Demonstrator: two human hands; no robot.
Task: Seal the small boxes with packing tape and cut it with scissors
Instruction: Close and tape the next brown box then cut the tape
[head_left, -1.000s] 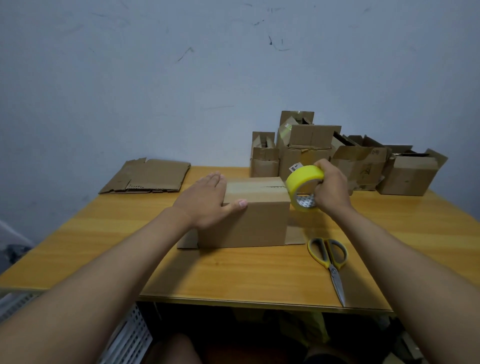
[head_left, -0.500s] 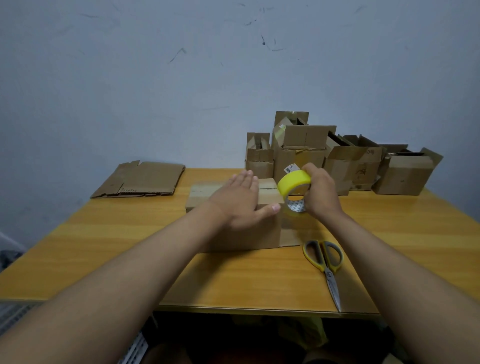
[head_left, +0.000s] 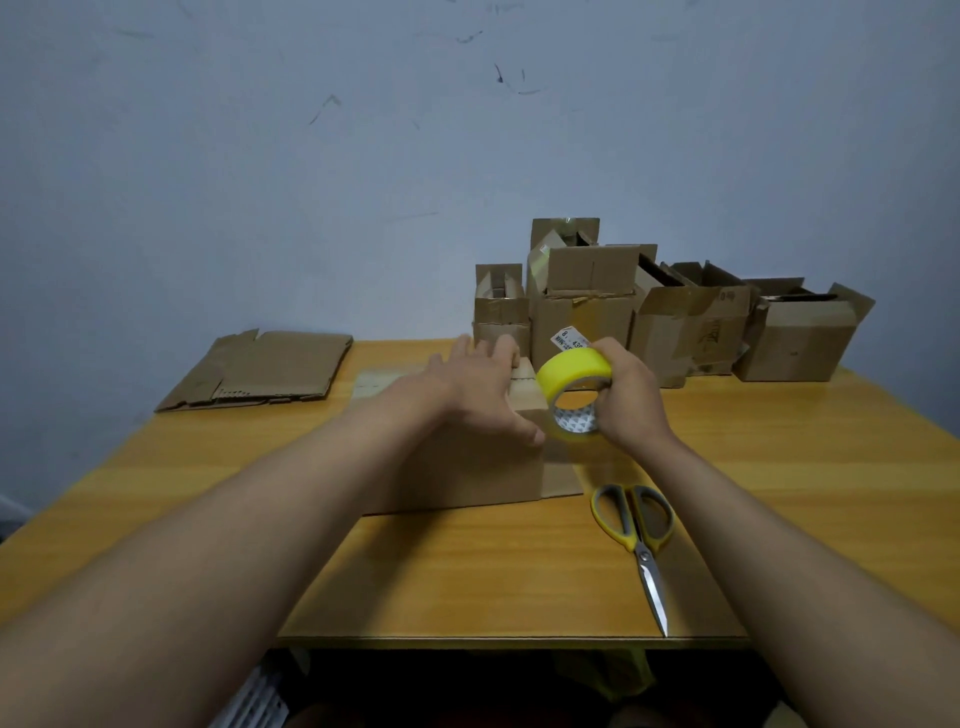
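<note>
on top of the small box (head_left: 467, 467), left hand (head_left: 467, 389) laid flat, fingers (head_left: 498, 348) straight and pressing the lid, thumb at the near right edge. just beside it, right hand (head_left: 628, 400) with fingers curled round the yellow tape roll (head_left: 571, 387), held tilted at the box's right end. nearer on the desk (head_left: 779, 467), scissors (head_left: 636, 535) lying closed, blades toward the front edge. farther back, open boxes (head_left: 691, 322) against the wall; flattened cardboard (head_left: 260, 371) at far left.

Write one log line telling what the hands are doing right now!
left hand: flat on box | right hand: gripping yellow tape roll at box's right end | scissors: lying untouched on table
</note>
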